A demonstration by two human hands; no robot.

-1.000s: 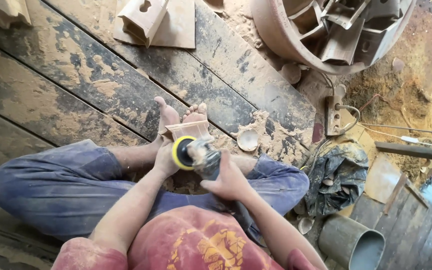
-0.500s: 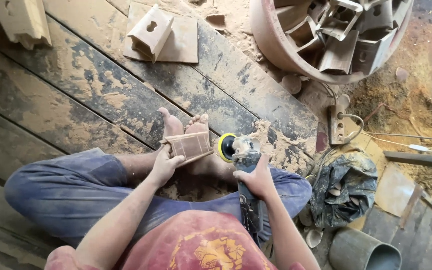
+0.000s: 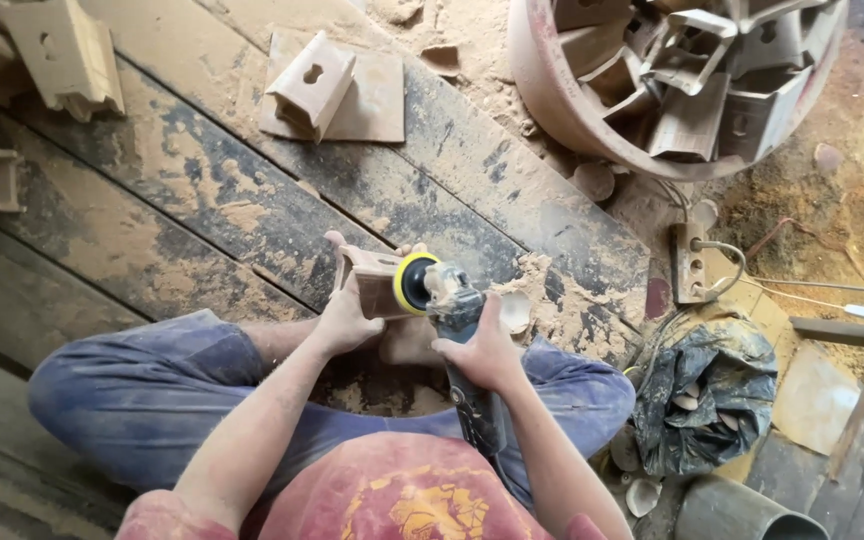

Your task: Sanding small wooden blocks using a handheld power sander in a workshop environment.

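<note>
I sit cross-legged on a dusty plank floor. My left hand (image 3: 345, 316) grips a small carved wooden block (image 3: 372, 281) held upright against my feet. My right hand (image 3: 484, 350) is wrapped around the body of a dust-covered angle grinder (image 3: 464, 345). Its yellow-rimmed sanding disc (image 3: 413, 283) presses against the right face of the block. Sawdust lies heaped just right of the disc.
A large round basin (image 3: 572, 105) holding several wooden blocks stands at the upper right. One block rests on a flat board (image 3: 372, 95) ahead. More blocks (image 3: 47, 50) lie at the far left. A power strip (image 3: 691, 262), cables, a dark bag (image 3: 707, 390) and a pipe (image 3: 732, 510) sit to my right.
The grinder's disc has swung back left from beside the block and now presses on the block's right face. The view has shifted slightly.
</note>
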